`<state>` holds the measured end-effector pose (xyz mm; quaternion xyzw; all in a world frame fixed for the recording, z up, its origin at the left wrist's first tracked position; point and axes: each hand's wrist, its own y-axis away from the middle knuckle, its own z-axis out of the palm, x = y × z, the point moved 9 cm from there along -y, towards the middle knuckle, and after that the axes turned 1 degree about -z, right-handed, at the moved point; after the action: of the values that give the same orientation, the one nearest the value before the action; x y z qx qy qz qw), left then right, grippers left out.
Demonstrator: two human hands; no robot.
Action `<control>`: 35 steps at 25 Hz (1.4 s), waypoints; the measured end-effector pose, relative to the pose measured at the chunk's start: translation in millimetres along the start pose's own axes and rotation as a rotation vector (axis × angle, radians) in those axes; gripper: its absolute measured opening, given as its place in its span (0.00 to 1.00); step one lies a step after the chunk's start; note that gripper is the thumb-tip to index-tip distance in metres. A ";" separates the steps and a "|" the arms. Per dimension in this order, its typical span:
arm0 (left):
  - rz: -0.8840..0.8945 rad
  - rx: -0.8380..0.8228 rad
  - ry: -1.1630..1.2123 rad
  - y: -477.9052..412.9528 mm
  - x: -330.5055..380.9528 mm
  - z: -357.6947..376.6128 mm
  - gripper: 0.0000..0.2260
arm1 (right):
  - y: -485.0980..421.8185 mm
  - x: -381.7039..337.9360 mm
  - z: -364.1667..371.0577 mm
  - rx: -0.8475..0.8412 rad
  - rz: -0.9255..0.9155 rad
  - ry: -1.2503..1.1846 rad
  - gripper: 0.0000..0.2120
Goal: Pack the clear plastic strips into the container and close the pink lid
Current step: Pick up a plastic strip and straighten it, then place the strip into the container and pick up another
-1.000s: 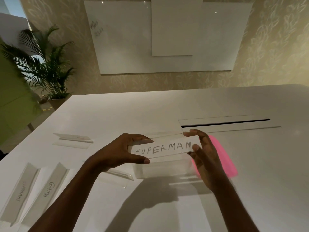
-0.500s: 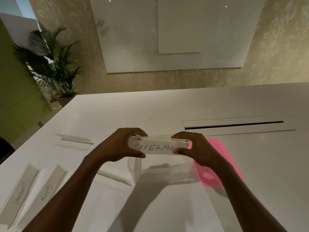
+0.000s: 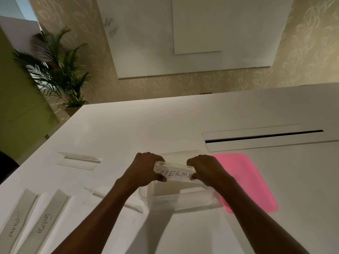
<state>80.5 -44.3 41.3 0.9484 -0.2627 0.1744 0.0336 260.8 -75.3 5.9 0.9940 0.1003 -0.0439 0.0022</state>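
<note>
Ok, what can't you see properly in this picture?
Head view:
- End of the word on the held strip: the right hand covers it.
- What's in the container: partly behind the strip and left hand.
- Whiteboard scribble: too small, faint.
- Leftmost labelled strip: cut off at the bottom-left corner.

Clear glossy plastic container (image 3: 180,199), matt pink lid (image 3: 246,182), smooth white table (image 3: 165,125)

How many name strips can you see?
5 strips: one gripped by left hand and right hand over the box, two near-left, one beside the box, one farther left. Some may be hidden.
</note>
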 end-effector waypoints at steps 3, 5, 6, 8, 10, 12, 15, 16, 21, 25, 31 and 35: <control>-0.055 -0.063 -0.075 -8.9 -8.6 20.3 0.20 | -1.4 2.0 7.9 0.031 0.021 0.050 0.20; -0.101 -0.093 -0.127 -12.1 -14.4 33.2 0.21 | -2.2 4.1 12.8 0.029 0.035 0.074 0.23; -0.110 -0.103 -0.158 -13.3 -16.2 39.3 0.23 | -2.6 4.9 15.4 0.019 0.041 0.088 0.24; -0.120 -0.104 -0.196 -16.5 -20.7 48.3 0.24 | -3.4 4.4 17.6 0.013 0.040 0.132 0.24; -0.114 -0.096 -0.234 -19.1 -24.0 53.3 0.23 | -3.2 5.1 17.1 0.011 0.042 0.143 0.21; -0.065 -0.086 -0.350 -18.2 -21.8 57.1 0.22 | -1.8 6.4 15.9 0.000 0.056 0.111 0.19; 0.046 -0.063 -0.559 -14.5 -13.3 63.3 0.21 | 1.6 1.0 9.0 0.038 0.026 0.122 0.17; 0.064 -0.054 -0.601 -14.2 -11.0 63.0 0.20 | 2.7 -1.4 6.8 0.057 0.013 0.125 0.16; 0.038 -0.002 -0.531 -11.9 -2.7 53.8 0.19 | 5.2 -1.6 -0.6 0.055 0.022 0.087 0.10; -0.035 0.038 -0.389 -6.4 -4.1 44.3 0.11 | 7.3 -9.5 -1.9 -0.002 0.002 0.198 0.11; -0.078 0.006 -0.300 -4.4 -2.2 37.8 0.03 | 14.2 -10.8 -13.9 -0.019 0.076 -0.004 0.10; 0.013 0.008 -0.186 0.4 11.0 23.4 0.06 | 9.6 -13.8 -19.9 -0.050 0.047 -0.123 0.08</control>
<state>96.5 -53.6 23.2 0.9589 -0.2701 0.0871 0.0040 250.9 -87.2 26.8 0.9911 0.0775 -0.1026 0.0343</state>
